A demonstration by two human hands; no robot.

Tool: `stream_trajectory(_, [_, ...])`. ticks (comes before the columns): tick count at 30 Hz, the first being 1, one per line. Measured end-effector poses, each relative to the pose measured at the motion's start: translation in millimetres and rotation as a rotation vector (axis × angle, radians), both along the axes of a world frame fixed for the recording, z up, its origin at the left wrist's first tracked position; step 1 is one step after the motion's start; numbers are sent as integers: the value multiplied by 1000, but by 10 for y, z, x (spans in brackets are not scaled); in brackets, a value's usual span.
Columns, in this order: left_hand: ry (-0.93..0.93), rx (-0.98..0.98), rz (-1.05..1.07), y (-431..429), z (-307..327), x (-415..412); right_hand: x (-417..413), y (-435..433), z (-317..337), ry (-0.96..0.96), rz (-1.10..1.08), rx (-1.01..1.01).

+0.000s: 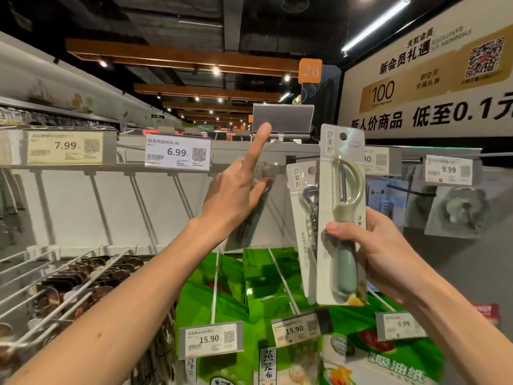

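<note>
My right hand (380,245) grips a carded pale green peeler (342,218) by its lower half and holds it upright in front of the display. Just behind it hangs a second card with a metal bottle opener (304,218) on a peg. My left hand (238,195) is raised to the left of them, index finger pointing up, the other fingers curled round a clear pack with a dark tool (255,215) that hangs on a peg. An empty grey tag holder (283,119) sits above the fingertip.
Price tags reading 7.99 (65,147), 6.99 (177,152) and 9.99 (448,170) line the upper rail. Green packets (222,295) hang on pegs below, with 15.90 tags (209,339). Bare white pegs and dark packs (75,284) fill the lower left. A large sign (427,87) stands at upper right.
</note>
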State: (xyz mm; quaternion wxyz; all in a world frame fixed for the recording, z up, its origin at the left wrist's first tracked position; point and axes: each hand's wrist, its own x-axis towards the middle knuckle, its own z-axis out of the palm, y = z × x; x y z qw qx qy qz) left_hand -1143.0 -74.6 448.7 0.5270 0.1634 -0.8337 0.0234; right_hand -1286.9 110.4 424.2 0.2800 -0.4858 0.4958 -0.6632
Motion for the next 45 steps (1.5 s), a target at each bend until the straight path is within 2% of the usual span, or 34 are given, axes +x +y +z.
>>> stream_trajectory(8, [14, -129, 170, 238, 72, 229, 51, 75, -152, 27, -11, 50])
stream_trajectory(15, [-21, 25, 22, 363, 155, 309, 190, 68, -53, 115, 49, 88])
stream_trajectory(19, [-31, 189, -162, 378, 132, 357, 249, 35, 70, 79, 115, 93])
stream_trajectory(23, [98, 345, -358, 453, -29, 395, 246, 16, 122, 23, 152, 95])
stream_trajectory(26, [197, 615, -505, 631, -229, 395, 234, -15, 120, 11, 152, 108])
stream_trajectory(29, [216, 908, -594, 799, -373, 333, 229, -47, 106, 27, 134, 105])
stream_trajectory(31, [233, 1024, -638, 845, -409, 250, 219, -51, 106, 31, 140, 106])
stream_trajectory(38, [373, 1065, -649, 815, -415, 184, 198, -33, 175, -4, 90, 106])
stream_trajectory(42, [447, 944, -547, 656, -367, 328, 225, -63, 271, 68, 23, 136])
stream_trajectory(45, [429, 797, -461, 575, -320, 341, 212, -37, 279, 64, 38, 126])
